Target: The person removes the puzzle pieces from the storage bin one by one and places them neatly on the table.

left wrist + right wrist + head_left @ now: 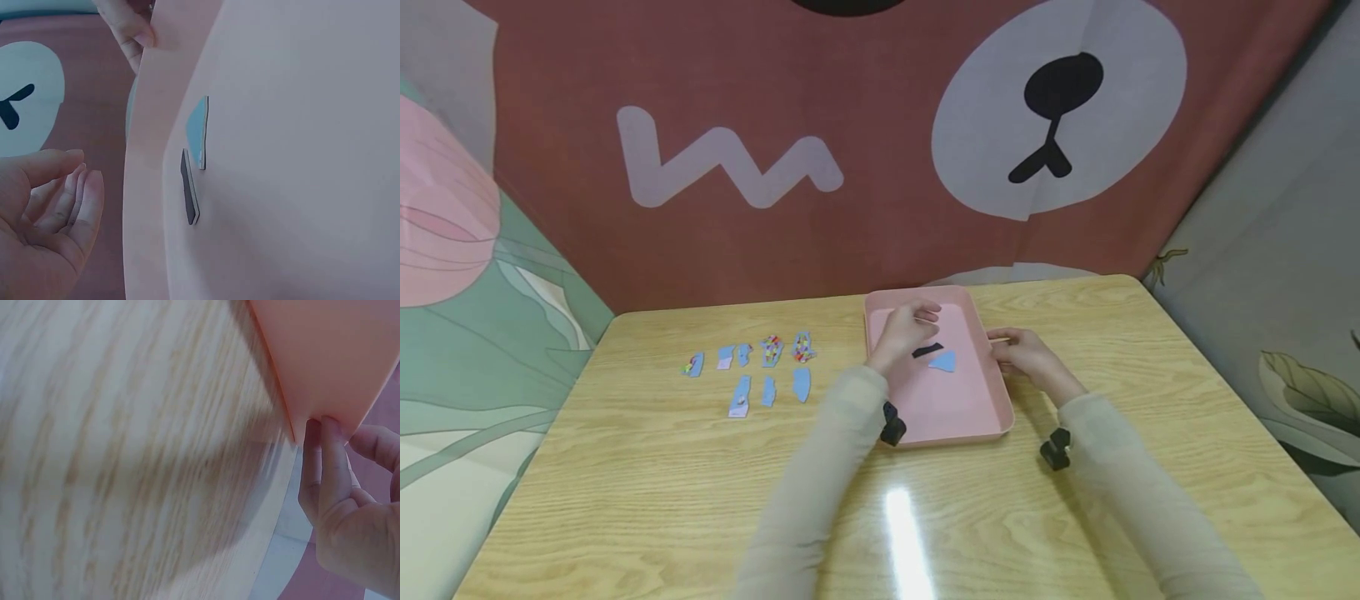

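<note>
A shallow pink tray (955, 408) sits on the table, its right side held by my right hand (1026, 358). In the right wrist view, the right hand's (356, 506) fingertips press the outer wall and the thumb lies at the rim. My left hand (904, 333) hovers over the tray's left part. Its fingers are loosely bent, with nothing between thumb and fingertips in the left wrist view. Inside the tray lie a thin black piece (928, 350) and a light-blue flat piece (943, 362), close together; both look like jigsaw puzzle pieces with pale cut edges.
Left of the tray, several small blue puzzle pieces lie in two loose rows on the wooden table (625, 467). Some, like one piece (771, 351), carry multicoloured patterns; another piece (802, 384) is plain blue. A red patterned cloth (737, 250) hangs behind the table.
</note>
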`<action>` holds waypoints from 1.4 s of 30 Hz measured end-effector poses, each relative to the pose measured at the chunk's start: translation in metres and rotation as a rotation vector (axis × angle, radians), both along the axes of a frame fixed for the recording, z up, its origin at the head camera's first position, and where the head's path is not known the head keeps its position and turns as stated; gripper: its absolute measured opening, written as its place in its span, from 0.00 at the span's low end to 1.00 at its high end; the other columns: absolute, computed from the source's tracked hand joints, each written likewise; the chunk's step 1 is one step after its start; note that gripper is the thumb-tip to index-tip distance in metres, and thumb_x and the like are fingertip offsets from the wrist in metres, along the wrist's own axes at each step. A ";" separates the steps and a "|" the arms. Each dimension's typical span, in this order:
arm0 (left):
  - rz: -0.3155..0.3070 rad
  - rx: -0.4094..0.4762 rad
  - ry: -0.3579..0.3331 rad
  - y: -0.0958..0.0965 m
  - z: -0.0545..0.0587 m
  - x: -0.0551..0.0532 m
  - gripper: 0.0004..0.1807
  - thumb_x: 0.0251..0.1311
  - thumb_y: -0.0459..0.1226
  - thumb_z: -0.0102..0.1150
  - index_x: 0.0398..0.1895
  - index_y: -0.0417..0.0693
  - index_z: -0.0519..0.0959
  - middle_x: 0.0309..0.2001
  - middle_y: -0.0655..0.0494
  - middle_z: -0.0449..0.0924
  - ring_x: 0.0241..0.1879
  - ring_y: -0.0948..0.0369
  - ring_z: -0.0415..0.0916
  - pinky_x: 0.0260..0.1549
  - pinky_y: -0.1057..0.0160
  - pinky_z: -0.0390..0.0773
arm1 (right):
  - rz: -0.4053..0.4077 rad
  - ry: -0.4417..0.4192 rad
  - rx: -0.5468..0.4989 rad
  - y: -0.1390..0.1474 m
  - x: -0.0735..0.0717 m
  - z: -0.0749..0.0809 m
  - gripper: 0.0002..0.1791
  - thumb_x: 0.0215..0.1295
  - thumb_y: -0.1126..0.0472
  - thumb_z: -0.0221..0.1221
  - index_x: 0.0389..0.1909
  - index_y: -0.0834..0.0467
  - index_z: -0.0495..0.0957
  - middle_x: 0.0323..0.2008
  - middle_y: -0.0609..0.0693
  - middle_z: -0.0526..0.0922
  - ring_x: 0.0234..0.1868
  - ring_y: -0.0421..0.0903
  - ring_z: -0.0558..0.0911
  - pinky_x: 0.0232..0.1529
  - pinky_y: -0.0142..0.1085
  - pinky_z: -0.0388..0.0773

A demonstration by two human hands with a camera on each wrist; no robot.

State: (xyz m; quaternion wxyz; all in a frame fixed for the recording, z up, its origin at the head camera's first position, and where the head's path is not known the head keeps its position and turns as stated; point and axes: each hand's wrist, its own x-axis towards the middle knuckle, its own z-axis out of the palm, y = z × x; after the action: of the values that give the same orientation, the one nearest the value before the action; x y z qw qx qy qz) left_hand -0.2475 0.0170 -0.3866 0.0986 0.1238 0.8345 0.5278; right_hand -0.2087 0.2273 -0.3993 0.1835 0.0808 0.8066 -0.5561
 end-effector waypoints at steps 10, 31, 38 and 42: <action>-0.042 -0.125 -0.022 0.014 -0.002 -0.001 0.18 0.60 0.28 0.57 0.55 0.39 0.76 0.49 0.44 0.81 0.50 0.52 0.79 0.49 0.62 0.80 | -0.001 -0.003 0.011 0.001 0.000 -0.002 0.30 0.65 0.66 0.48 0.68 0.69 0.58 0.56 0.64 0.73 0.35 0.32 0.78 0.37 0.22 0.79; -0.235 -0.474 -0.029 0.017 -0.005 0.003 0.20 0.52 0.28 0.65 0.51 0.40 0.79 0.45 0.48 0.81 0.39 0.61 0.72 0.41 0.70 0.75 | 0.002 0.001 -0.018 0.000 -0.001 -0.001 0.30 0.65 0.66 0.49 0.68 0.70 0.57 0.58 0.64 0.72 0.36 0.32 0.77 0.38 0.23 0.79; -0.240 -0.546 0.014 0.016 -0.012 0.003 0.19 0.52 0.32 0.68 0.49 0.40 0.80 0.46 0.50 0.81 0.40 0.61 0.70 0.50 0.66 0.75 | 0.000 0.002 -0.006 0.000 -0.002 -0.002 0.29 0.66 0.67 0.49 0.67 0.69 0.59 0.56 0.63 0.72 0.36 0.32 0.77 0.38 0.22 0.79; -0.232 -0.553 0.018 0.016 -0.014 0.003 0.19 0.51 0.31 0.68 0.49 0.41 0.81 0.45 0.51 0.81 0.40 0.61 0.70 0.51 0.66 0.76 | 0.000 0.001 0.009 0.000 -0.001 -0.002 0.29 0.66 0.67 0.48 0.67 0.69 0.59 0.57 0.64 0.72 0.35 0.32 0.77 0.38 0.22 0.79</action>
State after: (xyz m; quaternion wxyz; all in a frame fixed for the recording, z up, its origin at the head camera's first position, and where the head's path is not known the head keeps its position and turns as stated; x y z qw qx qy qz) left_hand -0.2444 0.0333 -0.4006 0.1811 0.1915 0.9277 0.2645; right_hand -0.2100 0.2272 -0.4017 0.1826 0.0815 0.8092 -0.5525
